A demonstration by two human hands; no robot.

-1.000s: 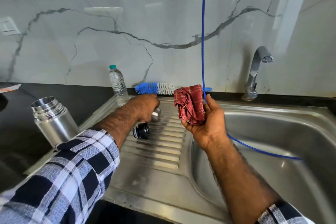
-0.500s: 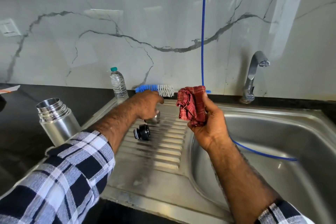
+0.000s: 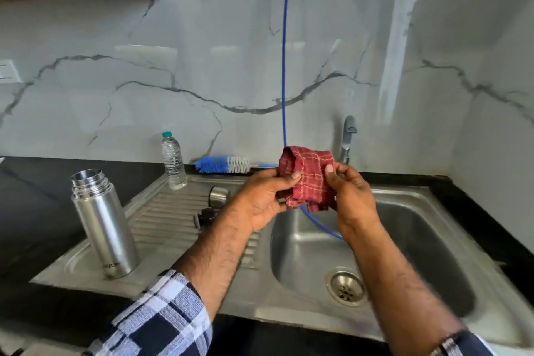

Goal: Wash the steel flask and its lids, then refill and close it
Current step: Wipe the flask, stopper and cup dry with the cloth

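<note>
The open steel flask [image 3: 101, 222] stands upright at the left edge of the steel draining board [image 3: 161, 220]. A steel cup lid [image 3: 218, 196] and a black inner stopper [image 3: 205, 218] lie on the board's ribs, the stopper partly hidden by my left forearm. Above the basin's left rim I hold a crumpled red checked cloth [image 3: 310, 179] with both hands. My left hand [image 3: 267, 199] pinches its left side and my right hand [image 3: 351, 196] pinches its right side.
A clear plastic water bottle [image 3: 173, 163] and a blue-and-white bottle brush [image 3: 222, 165] sit at the back of the board. A blue tube [image 3: 284, 66] hangs down into the sink basin [image 3: 404, 240]. The tap [image 3: 347, 139] stands behind my right hand. Black countertop lies at left.
My left hand let go of the steel cup lid on the draining board and came over to the red cloth. The camera tilted up and back.
</note>
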